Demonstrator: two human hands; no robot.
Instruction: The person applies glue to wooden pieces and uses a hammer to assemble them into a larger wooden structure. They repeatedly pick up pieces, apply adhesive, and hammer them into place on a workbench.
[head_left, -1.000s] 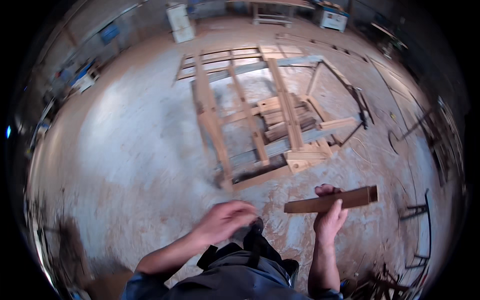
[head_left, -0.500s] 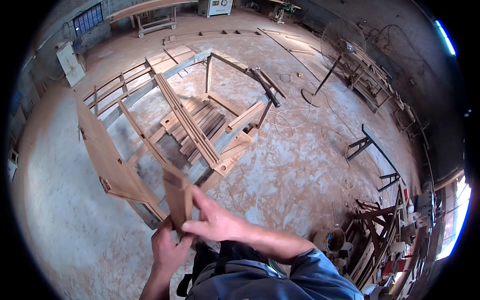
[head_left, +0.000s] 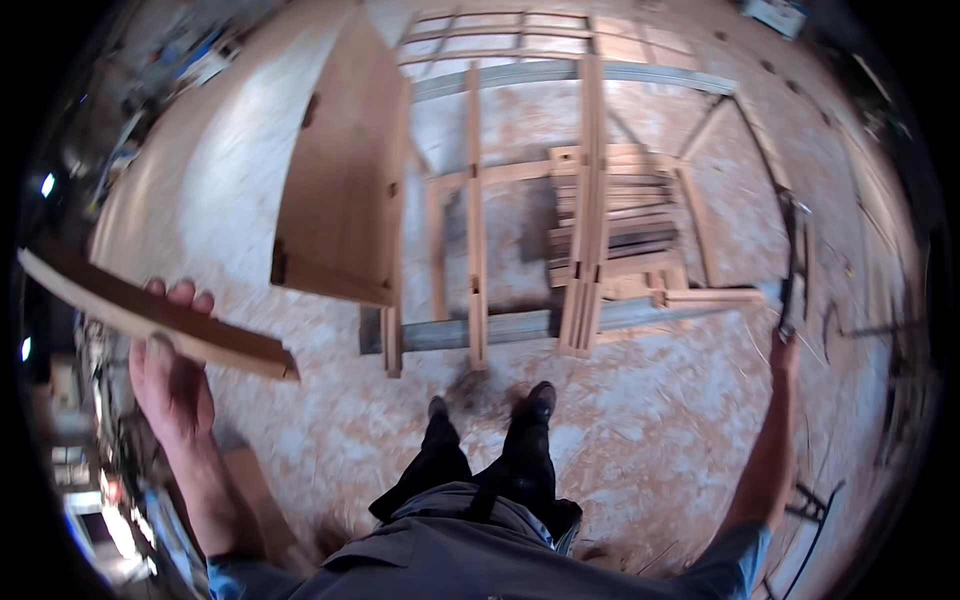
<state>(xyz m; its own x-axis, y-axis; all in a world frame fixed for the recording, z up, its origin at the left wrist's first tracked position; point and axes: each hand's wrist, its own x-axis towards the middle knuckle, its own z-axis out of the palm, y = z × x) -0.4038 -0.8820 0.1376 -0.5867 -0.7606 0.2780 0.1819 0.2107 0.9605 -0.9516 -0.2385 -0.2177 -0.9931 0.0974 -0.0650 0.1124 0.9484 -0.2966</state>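
My left hand is raised at the far left, its fingers and thumb closed around a short wooden board held clear of the floor. At the right, my right hand is stretched out to the near end of the dark handle of a hammer, and seems closed on it, though blur partly hides the fingers. The hammer lies across the right corner of a metal frame. Across this frame rest a pair of long wooden rails, a single rail and a wide wooden panel.
Several stacked wooden strips lie on the floor inside the frame. Wooden lattice pieces are at the far side. A black metal stand is at the lower right. My feet stand just before the frame's near edge.
My view has turned left. My hands have parted: the right let go of the board and reached out right to the hammer, while the left carried the board out to the left.
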